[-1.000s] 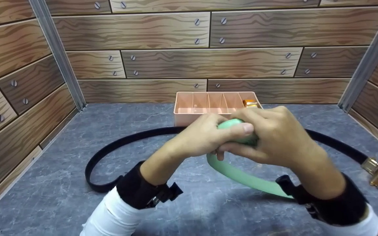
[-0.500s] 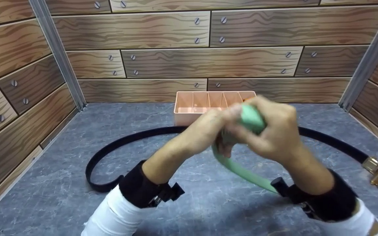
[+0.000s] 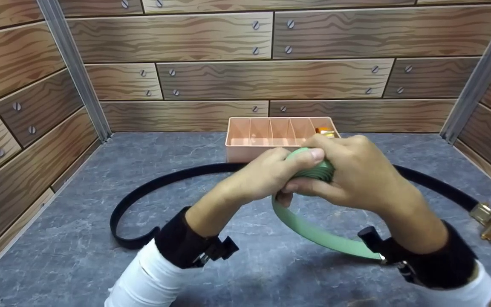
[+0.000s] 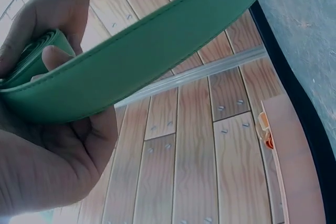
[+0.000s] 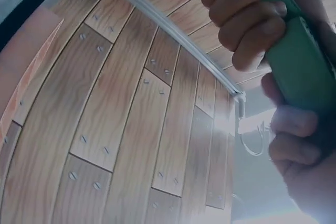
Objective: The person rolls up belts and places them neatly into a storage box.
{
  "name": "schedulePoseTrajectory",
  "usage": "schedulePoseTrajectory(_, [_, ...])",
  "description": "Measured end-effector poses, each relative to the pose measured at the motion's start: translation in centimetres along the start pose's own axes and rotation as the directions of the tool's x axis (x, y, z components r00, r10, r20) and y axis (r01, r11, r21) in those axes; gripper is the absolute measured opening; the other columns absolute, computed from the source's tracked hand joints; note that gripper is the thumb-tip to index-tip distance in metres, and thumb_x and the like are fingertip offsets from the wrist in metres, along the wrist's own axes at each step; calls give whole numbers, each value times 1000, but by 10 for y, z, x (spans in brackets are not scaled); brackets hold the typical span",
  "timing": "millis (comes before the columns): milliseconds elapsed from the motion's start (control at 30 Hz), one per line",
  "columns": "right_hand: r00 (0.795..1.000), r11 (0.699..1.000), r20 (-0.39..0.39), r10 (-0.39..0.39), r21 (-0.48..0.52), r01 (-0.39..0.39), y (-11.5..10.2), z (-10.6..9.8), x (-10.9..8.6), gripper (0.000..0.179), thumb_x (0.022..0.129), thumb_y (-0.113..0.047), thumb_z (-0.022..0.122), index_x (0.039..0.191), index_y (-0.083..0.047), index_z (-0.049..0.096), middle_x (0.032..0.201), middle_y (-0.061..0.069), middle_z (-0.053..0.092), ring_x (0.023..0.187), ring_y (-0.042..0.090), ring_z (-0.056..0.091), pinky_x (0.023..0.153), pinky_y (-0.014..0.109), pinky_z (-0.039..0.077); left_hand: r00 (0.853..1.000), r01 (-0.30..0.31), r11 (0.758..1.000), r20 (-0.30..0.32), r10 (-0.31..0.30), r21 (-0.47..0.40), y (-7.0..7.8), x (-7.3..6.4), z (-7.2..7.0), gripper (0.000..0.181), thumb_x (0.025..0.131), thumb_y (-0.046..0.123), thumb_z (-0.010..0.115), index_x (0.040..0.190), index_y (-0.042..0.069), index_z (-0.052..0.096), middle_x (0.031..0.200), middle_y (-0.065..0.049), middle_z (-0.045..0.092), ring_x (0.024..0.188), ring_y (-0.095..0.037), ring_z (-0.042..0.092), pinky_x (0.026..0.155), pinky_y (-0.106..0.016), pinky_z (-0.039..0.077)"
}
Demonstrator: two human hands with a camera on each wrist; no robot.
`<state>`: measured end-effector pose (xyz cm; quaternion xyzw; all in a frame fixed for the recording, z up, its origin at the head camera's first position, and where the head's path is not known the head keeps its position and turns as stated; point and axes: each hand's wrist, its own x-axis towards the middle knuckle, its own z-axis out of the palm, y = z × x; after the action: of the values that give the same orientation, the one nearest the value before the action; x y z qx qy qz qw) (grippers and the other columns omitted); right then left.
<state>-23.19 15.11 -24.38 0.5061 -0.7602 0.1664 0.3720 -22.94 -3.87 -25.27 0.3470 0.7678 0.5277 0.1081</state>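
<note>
Tbl: grn coil btwn L-grip, R-grip

Your strap is plain green, with a thin darker stitch line along its edge. The belt before you is solid black, its buckle gold. You have a pale pink box with an orange and yellow item in it, a blue-grey counter veined in white, brown wood-grain walls, white sleeves and black wrist bands.
</note>
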Motion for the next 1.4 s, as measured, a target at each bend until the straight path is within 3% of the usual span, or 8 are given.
schedulePoseTrajectory(400, [986,1000,-170,1,2,-1,0,10,-1,58,91,-63,58,84,-6,60,65,-2,61,48,8,51,43,27,40,997,-79,994,5,79,-76,0,2,3,54,97,53,34,71,14,60,56,1,52,46,-15,54,48,-30,49])
schedulePoseTrajectory(533, [967,991,-220,131,57,-121,-4,15,0,57,91,-61,61,84,-4,63,63,-1,60,47,8,48,43,26,37,994,-89,969,43,101,-230,-5,5,5,63,98,56,25,78,10,64,59,-2,59,48,-16,57,47,-31,50])
schedulePoseTrajectory(667, [922,948,-234,308,152,-279,-11,20,1,36,87,-40,74,89,-4,66,66,0,62,51,9,51,46,23,38,995,-12,917,90,52,-398,-9,9,7,67,95,62,22,83,11,63,61,-1,60,49,-14,56,48,-30,50])
schedulePoseTrajectory(767, [914,935,-205,350,126,-330,-14,21,3,34,89,-38,71,90,-4,65,64,1,59,51,11,49,46,25,38,996,25,891,88,17,-453,-10,10,5,61,94,61,25,82,13,60,59,1,56,46,-13,51,46,-28,46])
schedulePoseTrajectory(900, [955,964,-135,264,41,-261,-9,15,5,51,96,-54,56,89,-4,63,67,2,57,57,12,48,50,29,38,999,13,931,49,5,-364,-8,9,3,56,95,58,29,77,14,58,55,3,50,42,-12,44,42,-27,40])
schedulePoseTrajectory(1067, [988,985,-60,139,115,-132,0,5,3,33,88,-37,74,96,-5,68,83,2,70,70,12,62,62,23,47,998,33,975,52,-22,-218,-5,6,4,57,99,57,30,72,15,60,53,2,48,41,-15,47,42,-29,43])
schedulePoseTrajectory(1233, [987,972,-85,138,201,-119,4,7,2,38,90,-43,71,92,-6,67,73,-1,65,61,7,53,54,19,41,994,69,969,96,-48,-236,-3,4,7,70,101,60,16,80,11,62,57,-1,51,44,-16,52,44,-30,47])
schedulePoseTrajectory(1400, [956,936,-189,225,315,-158,2,10,2,35,93,-41,68,92,-6,68,76,-1,68,62,5,55,54,19,41,999,7,950,54,10,-313,-2,5,13,73,100,60,14,83,7,62,57,-4,54,45,-17,53,44,-31,45])
